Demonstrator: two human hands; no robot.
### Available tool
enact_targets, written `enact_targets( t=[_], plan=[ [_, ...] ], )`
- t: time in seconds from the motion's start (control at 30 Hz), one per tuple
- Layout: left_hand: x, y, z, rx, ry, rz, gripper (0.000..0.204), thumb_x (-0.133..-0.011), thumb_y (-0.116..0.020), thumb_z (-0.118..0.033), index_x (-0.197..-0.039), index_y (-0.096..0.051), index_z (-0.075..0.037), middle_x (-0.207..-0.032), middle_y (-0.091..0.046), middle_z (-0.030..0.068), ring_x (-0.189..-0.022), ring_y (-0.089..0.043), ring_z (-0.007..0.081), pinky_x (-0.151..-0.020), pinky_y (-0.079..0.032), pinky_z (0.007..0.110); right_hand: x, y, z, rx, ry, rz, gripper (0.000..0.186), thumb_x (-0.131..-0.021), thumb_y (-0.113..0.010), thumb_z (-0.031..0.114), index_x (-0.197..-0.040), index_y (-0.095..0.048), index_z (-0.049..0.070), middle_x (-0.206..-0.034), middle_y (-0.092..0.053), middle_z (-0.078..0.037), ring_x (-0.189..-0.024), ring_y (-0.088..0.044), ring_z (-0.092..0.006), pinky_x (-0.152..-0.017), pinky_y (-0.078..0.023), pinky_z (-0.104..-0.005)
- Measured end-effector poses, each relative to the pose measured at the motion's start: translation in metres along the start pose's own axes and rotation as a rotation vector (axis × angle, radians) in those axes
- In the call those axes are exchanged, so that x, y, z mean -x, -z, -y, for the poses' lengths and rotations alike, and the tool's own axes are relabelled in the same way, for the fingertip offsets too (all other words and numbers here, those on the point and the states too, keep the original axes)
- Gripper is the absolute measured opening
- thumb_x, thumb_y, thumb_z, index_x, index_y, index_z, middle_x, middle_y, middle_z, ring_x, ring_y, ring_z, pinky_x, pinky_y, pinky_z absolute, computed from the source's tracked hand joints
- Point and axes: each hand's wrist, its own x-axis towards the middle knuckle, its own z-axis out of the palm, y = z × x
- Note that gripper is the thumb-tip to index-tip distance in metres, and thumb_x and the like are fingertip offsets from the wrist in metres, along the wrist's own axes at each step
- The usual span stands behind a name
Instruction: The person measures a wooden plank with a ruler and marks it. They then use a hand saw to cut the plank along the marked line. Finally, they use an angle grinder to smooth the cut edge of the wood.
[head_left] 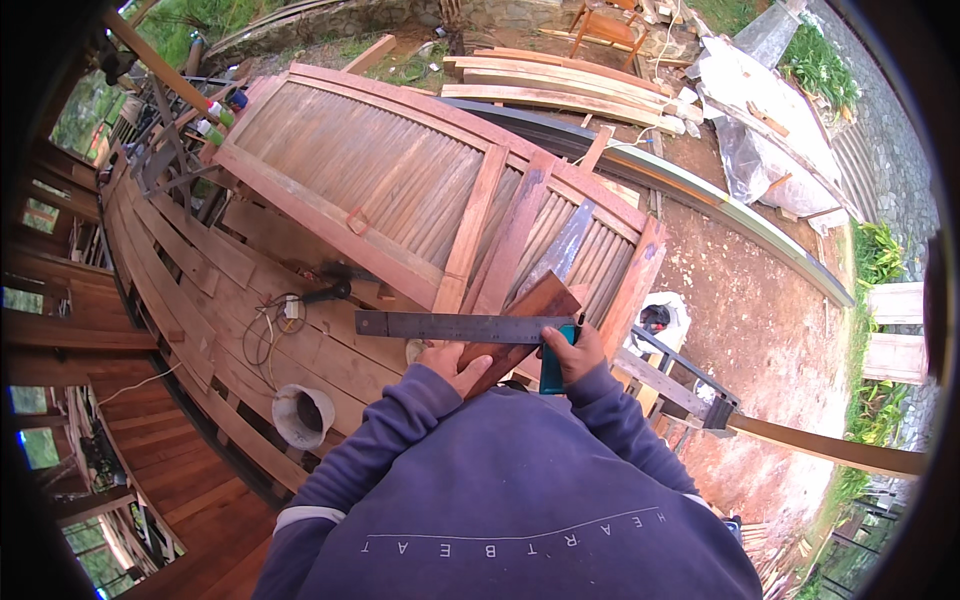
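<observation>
My right hand (577, 356) is closed round the teal handle of a try square (440, 327). Its long steel blade points left and lies across a reddish-brown wooden board (547, 299). That board slants down toward my body, its lower end hidden by the blade and my hands. My left hand (452, 367) grips the board's left edge just below the blade, thumb on top. Beyond the board, a large louvred wooden panel (350, 140) lies flat. On its slats rests a tapered metal blade (565, 243), like a handsaw's; the board covers its near end.
Left of me, a grey bucket (303, 416) and a black corded power tool (327, 292) sit on planks. A loose timber piece (520, 225) crosses the panel. Farther off are stacked planks (560, 80), a long dark beam (690, 190) and plastic sheeting (765, 165).
</observation>
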Motion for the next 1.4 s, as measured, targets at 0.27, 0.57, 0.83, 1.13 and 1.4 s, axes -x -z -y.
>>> enact_targets(
  t=[0.27,0.57,0.83,1.13,1.4],
  plan=[
    [-0.001,-0.001,0.000,0.079,0.090,0.114,0.062,-0.089,-0.056,-0.052,-0.114,-0.059,0.005,-0.113,-0.062,0.0304,-0.108,-0.059,0.0429,-0.095,-0.047,0.044,-0.003,0.002,0.009,-0.074,-0.082,0.019,0.019,-0.088,-0.066,0.016,-0.095,-0.064,-0.001,-0.077,-0.066,-0.006,-0.064,-0.064,-0.0135,-0.059,-0.052,-0.0275],
    [-0.005,-0.012,0.016,0.139,0.130,0.155,0.061,-0.089,-0.057,-0.053,-0.111,-0.061,0.004,-0.105,-0.064,0.0299,-0.102,-0.063,0.0423,-0.091,-0.049,0.044,-0.010,0.005,0.012,-0.084,-0.175,0.063,0.022,-0.086,-0.068,0.015,-0.099,-0.062,-0.002,-0.077,-0.066,-0.009,-0.062,-0.067,-0.0169,-0.056,-0.055,-0.0295],
    [-0.007,-0.034,0.045,0.292,0.160,0.212,0.054,-0.091,-0.060,-0.042,-0.118,-0.059,0.004,-0.111,-0.065,0.0260,-0.106,-0.062,0.0378,-0.093,-0.048,0.040,-0.011,-0.002,-0.002,-0.016,-0.200,0.047,0.025,-0.087,-0.068,0.014,-0.103,-0.060,-0.003,-0.079,-0.067,-0.010,-0.064,-0.067,-0.0175,-0.057,-0.056,-0.0301],
    [-0.003,-0.037,0.039,0.235,0.143,0.159,0.054,-0.089,-0.064,-0.042,-0.111,-0.061,0.006,-0.108,-0.065,0.0269,-0.103,-0.062,0.0378,-0.091,-0.048,0.041,-0.013,0.006,-0.014,0.037,-0.183,0.068,0.023,-0.088,-0.069,0.016,-0.100,-0.062,-0.002,-0.079,-0.067,-0.009,-0.065,-0.066,-0.0161,-0.057,-0.054,-0.0293],
    [-0.002,-0.034,0.039,0.206,0.157,0.141,0.057,-0.088,-0.063,-0.046,-0.111,-0.062,0.006,-0.106,-0.065,0.0274,-0.104,-0.062,0.0389,-0.093,-0.048,0.041,-0.014,0.002,-0.011,0.030,-0.184,0.051,0.022,-0.088,-0.069,0.016,-0.100,-0.062,-0.001,-0.081,-0.066,-0.007,-0.067,-0.065,-0.0150,-0.060,-0.054,-0.0292]
  ],
)
